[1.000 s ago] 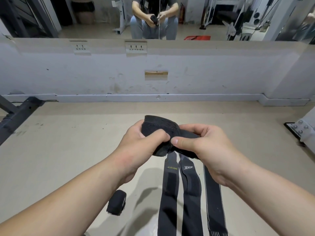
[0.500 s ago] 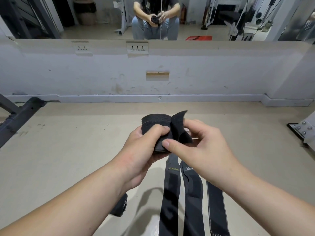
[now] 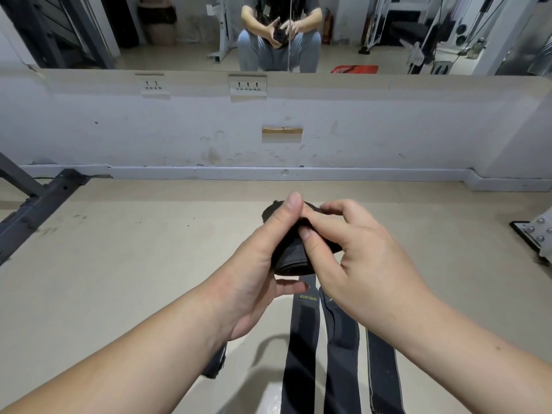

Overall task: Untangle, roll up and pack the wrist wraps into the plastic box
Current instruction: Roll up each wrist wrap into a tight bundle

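L hand (image 3: pixel 257 273) + R hand (image 3: pixel 355 264) grip rolled wrap (image 3: pixel 291 259).

There it is: "XUEYING" in small yellowish capitals, near the top end of the leftmost flat wrist wrap (image 3: pixel 300 339) on the floor (image 3: pixel 119 264). The mark on the neighbouring wrap (image 3: pixel 342 354) is too covered to read.

— Where's the rolled wrap (image 3: pixel 291 259)?
— Between the left grip (image 3: pixel 257 273) and the right grip (image 3: pixel 361 264), above the floor (image 3: pixel 119 264).
— And the flat wraps (image 3: pixel 300 354)?
— Three lie side by side on the floor, near. A second roll (image 3: pixel 215 366) sits left of them, partly under the left forearm. The wall (image 3: pixel 179 130) stands far.
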